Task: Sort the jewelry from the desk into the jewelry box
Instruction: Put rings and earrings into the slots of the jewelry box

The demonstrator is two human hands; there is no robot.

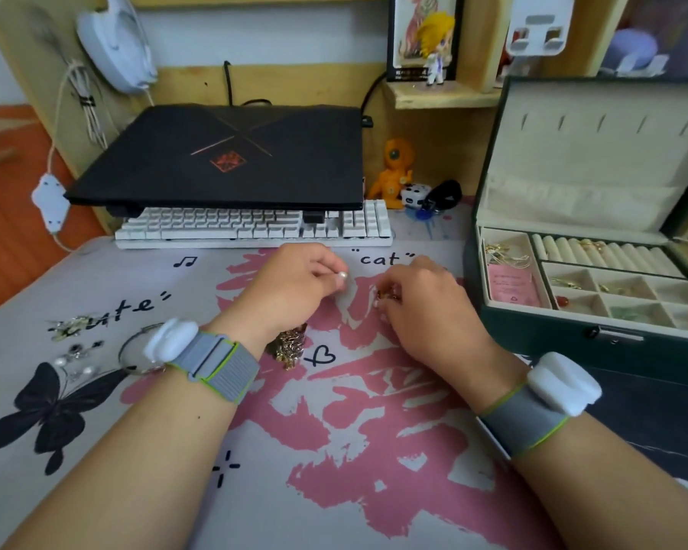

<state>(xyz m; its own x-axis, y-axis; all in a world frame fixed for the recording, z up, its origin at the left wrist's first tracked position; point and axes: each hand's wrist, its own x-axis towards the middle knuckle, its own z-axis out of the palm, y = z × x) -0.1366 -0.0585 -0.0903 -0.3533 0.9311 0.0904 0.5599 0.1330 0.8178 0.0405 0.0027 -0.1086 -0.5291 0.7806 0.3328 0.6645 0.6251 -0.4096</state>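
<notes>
both wrists hover left of the jewelry box [533, 331], left hand [290, 287] pinching a pearl earring [341, 276], right hand [422, 307] gripping a gold piece [386, 294], likely to file them.

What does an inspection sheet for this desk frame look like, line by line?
Surface: printed desk mat, pink and black motifs.
Job's things: green jewelry box open at right, some compartments filled; gold chain pile, pearl pieces and bangle on the mat.
Clutter: closed laptop over white keyboard; orange figure.
Grippers: left hand pinches a pearl; right hand pinches a small gold piece.
Cables: black cable behind laptop.
Surroundings: wooden shelf.
</notes>
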